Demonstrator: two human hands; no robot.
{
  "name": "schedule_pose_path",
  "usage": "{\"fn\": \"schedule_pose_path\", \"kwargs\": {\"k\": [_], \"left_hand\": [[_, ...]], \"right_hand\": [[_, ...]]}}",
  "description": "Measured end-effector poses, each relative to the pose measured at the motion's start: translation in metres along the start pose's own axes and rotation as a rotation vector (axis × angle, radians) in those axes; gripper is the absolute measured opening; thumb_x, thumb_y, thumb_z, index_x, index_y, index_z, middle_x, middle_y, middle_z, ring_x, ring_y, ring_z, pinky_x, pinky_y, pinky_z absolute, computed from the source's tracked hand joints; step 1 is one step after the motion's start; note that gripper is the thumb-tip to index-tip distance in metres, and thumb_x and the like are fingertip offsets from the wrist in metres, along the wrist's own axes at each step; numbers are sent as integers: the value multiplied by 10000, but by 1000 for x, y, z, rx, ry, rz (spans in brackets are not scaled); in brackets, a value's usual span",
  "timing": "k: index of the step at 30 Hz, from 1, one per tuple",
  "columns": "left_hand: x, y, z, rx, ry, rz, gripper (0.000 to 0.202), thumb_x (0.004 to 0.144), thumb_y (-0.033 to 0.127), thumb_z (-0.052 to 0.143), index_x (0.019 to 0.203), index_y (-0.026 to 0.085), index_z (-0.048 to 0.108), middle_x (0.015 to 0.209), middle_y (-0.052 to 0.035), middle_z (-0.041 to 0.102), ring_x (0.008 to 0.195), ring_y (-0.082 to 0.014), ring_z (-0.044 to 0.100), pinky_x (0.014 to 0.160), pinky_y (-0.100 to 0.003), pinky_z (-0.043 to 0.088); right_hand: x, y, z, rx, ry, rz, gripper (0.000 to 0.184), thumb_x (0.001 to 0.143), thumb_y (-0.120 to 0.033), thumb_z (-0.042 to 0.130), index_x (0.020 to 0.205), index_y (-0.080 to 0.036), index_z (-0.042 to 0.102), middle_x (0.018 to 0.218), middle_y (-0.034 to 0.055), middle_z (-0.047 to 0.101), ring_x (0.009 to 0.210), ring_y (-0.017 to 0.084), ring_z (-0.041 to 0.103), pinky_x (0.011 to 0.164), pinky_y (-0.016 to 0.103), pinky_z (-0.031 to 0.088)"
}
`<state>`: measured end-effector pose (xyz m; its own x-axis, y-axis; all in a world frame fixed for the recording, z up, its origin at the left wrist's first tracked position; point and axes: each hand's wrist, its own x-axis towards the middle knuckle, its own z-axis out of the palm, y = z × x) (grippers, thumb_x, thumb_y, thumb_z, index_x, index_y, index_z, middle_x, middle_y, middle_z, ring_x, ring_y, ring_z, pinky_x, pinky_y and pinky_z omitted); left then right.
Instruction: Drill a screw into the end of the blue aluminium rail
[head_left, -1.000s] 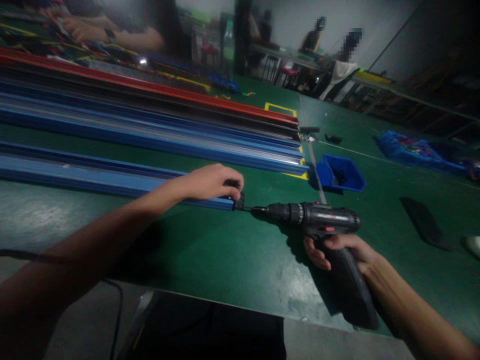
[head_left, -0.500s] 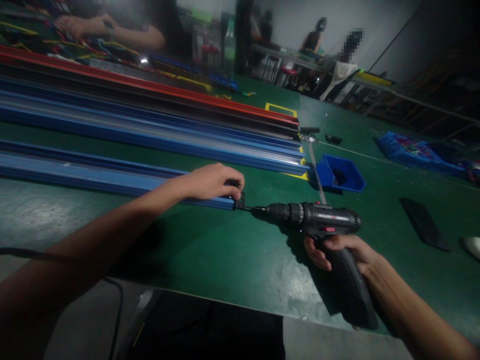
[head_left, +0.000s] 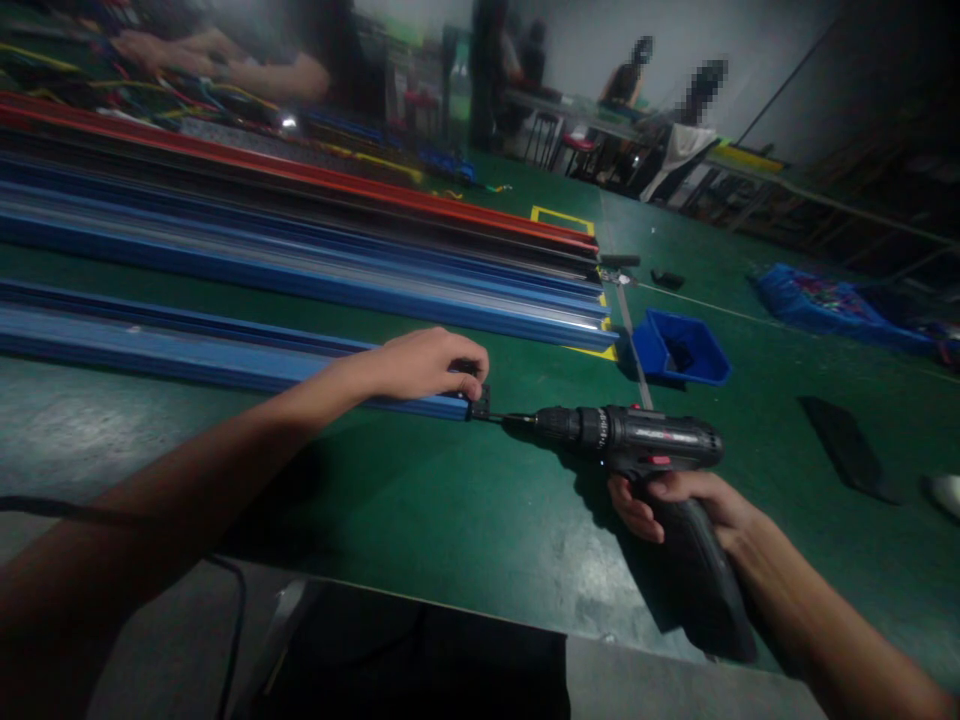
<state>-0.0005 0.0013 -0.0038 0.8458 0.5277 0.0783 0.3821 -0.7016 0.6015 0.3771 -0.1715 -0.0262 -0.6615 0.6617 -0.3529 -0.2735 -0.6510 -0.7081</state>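
My left hand (head_left: pixel 427 363) is closed over the near end of a long blue rail (head_left: pixel 187 350) lying on the green table, pressing a small black end piece (head_left: pixel 478 400) against it. My right hand (head_left: pixel 679 500) grips the handle of a black cordless drill (head_left: pixel 637 445). The drill lies level, and its bit tip touches the black end piece at the rail's end.
More blue rails (head_left: pixel 300 270) and a red rail (head_left: pixel 300 180) lie further back. A blue bin (head_left: pixel 686 350) sits beyond the drill, a flat black object (head_left: pixel 847 445) at right, a blue tray (head_left: pixel 832 300) far right. Other people work at the back. The table edge (head_left: pixel 450 600) is near me.
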Motion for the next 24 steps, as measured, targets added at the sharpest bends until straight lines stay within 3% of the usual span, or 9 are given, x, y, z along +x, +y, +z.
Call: {"fn": "schedule_pose_path", "kwargs": {"k": [24], "left_hand": [[0, 0, -1, -20, -1, 17, 142, 920, 374, 688, 916, 235, 722, 916, 30, 762, 853, -141, 687, 758, -235, 409]], "right_hand": [[1, -2, 2, -1, 2, 3, 285, 871, -245, 724, 1078, -51, 759, 822, 87, 654, 693, 160, 644, 644, 252, 523]]}}
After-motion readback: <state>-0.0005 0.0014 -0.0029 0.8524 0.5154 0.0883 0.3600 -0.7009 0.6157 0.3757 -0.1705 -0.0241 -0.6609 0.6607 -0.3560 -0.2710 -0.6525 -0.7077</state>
